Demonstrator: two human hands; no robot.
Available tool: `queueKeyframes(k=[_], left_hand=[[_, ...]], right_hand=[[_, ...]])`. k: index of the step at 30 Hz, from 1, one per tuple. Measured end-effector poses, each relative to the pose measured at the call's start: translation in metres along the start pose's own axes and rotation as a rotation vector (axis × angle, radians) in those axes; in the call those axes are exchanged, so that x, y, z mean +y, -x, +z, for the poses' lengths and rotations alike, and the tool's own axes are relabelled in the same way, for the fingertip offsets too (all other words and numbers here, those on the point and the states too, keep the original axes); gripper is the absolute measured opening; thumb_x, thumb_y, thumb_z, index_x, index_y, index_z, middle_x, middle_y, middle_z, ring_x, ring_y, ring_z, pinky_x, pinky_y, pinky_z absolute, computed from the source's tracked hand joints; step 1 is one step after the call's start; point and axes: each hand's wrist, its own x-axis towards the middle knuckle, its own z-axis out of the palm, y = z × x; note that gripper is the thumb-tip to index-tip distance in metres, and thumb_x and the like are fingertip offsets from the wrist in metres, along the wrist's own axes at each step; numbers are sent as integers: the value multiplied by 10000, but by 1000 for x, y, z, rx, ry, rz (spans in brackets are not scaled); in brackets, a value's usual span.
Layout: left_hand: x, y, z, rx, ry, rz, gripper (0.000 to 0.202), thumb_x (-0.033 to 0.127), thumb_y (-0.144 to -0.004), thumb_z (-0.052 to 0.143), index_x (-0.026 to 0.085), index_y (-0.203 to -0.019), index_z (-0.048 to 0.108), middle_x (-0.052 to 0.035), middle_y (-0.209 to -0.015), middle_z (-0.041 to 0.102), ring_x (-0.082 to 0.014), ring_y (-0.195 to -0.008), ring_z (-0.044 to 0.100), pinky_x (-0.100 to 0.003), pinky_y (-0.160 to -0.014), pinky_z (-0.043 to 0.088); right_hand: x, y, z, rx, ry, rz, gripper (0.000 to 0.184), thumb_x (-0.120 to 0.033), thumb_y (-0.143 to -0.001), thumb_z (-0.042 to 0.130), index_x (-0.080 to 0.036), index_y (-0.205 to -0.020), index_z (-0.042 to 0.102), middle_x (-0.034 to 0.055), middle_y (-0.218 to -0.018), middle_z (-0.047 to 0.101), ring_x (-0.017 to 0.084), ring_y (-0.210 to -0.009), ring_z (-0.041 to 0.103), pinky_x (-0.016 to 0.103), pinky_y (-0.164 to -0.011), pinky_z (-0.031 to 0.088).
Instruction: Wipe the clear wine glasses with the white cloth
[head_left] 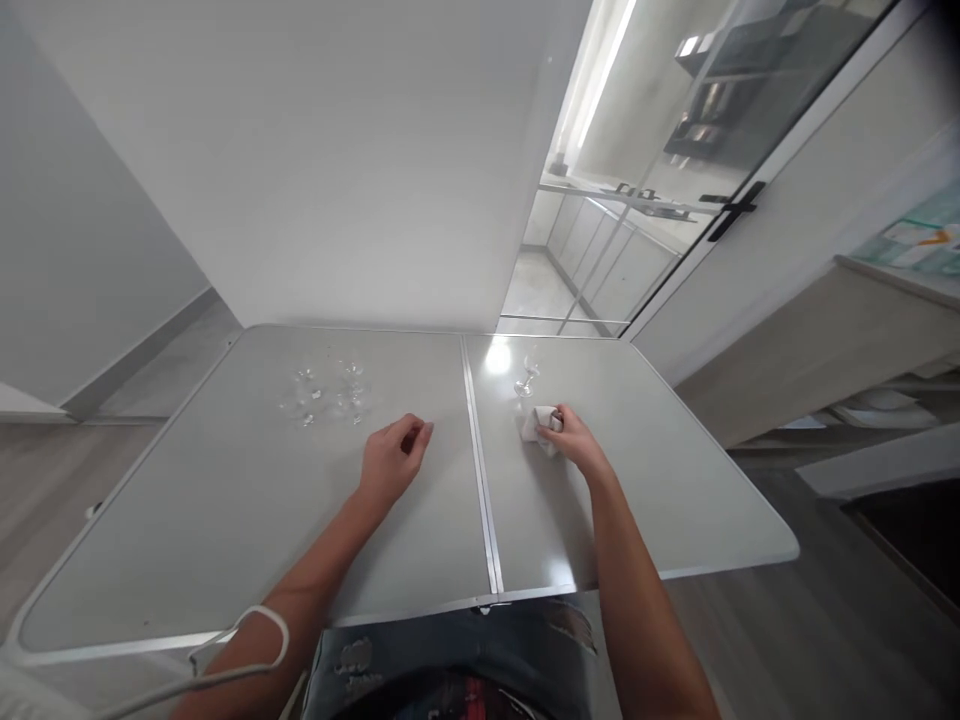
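My right hand [574, 440] rests on the grey folding table [225, 520], its fingers closed on a small white cloth [537, 424]. Just beyond the cloth stands a clear stemmed glass [526, 378], upright and apart from the hand. My left hand [391, 458] lies on the table left of the centre seam, fingers loosely curled with the thumb near the fingertips; I see nothing in it. Several more clear glasses [326, 392] stand in a cluster at the far left, beyond the left hand.
A metal seam [480, 470] runs down the table's middle. A white wall stands behind the table, a glass door with a black handle [735, 212] at the right. A white cable [240, 645] loops by my left forearm. A wooden counter [840, 330] sits further right.
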Motion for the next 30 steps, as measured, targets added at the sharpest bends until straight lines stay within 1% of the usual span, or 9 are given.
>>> queueKeyframes(k=[4,7,10,12,15,19,23,27,30], left_hand=[[-11,10,-15,342,-37,-219,236,360,-977,561,198,-806,550,37,-651,486,-112,-595,464,-254,-642,386],[-32,12,-21,429,-66,-395,279,406,-892,669,199,-1027,540,-18,-902,540,-159,-777,535,-302,-749,465],[-56,11,-21,387,-105,-498,567,438,-775,778,176,-1174,472,-116,-1182,507,-239,-1008,565,-439,-925,495],[-69,7,-19,339,-94,-536,637,450,-759,791,164,-1209,443,-153,-1245,496,-279,-1080,577,-501,-974,487],[-81,-3,-16,313,-42,-544,672,438,-784,779,159,-1263,398,-190,-1267,533,-323,-1151,601,-528,-988,493],[-84,-18,-10,358,16,-485,602,396,-859,711,171,-1294,362,-196,-1218,622,-322,-1171,631,-515,-988,499],[-71,-19,-1,345,169,-409,511,449,-924,623,200,-1300,382,-109,-1080,682,-231,-925,707,-385,-825,556],[-45,-1,16,21,211,-191,508,530,-870,686,251,-1251,498,-18,-987,699,-133,-655,663,-269,-674,535],[-32,15,29,-95,87,-48,501,560,-833,730,258,-1211,600,-22,-991,740,-113,-612,648,-244,-650,507]], right_hand=[[-9,26,-9,2,135,-110,234,-419,-824,598,-203,-876,670,17,-748,657,187,-707,566,264,-637,388],[-27,40,-14,101,115,-151,315,-502,-851,621,-196,-847,692,-6,-650,599,164,-638,516,256,-598,364],[-48,48,-9,196,71,-227,389,-565,-850,640,-187,-805,719,22,-691,635,190,-712,557,264,-636,397],[-59,50,2,219,2,-229,412,-583,-836,664,-179,-784,722,29,-698,639,197,-718,562,270,-638,407],[-70,50,24,166,-313,-76,439,-596,-799,713,-161,-853,720,15,-667,618,175,-632,539,263,-562,404],[-79,50,50,7,-845,155,453,-537,-736,798,-184,-998,695,35,-832,689,186,-695,606,283,-591,505],[-89,53,60,-164,-1134,252,419,-381,-706,837,-196,-1048,680,63,-1027,711,217,-880,674,343,-765,575],[-104,60,71,108,-1001,-5,399,-380,-804,766,-225,-1151,644,54,-1120,698,212,-1005,664,347,-881,551],[-109,69,86,124,-725,-294,274,-369,-866,706,-230,-1091,635,43,-1020,699,220,-964,661,353,-897,525]])
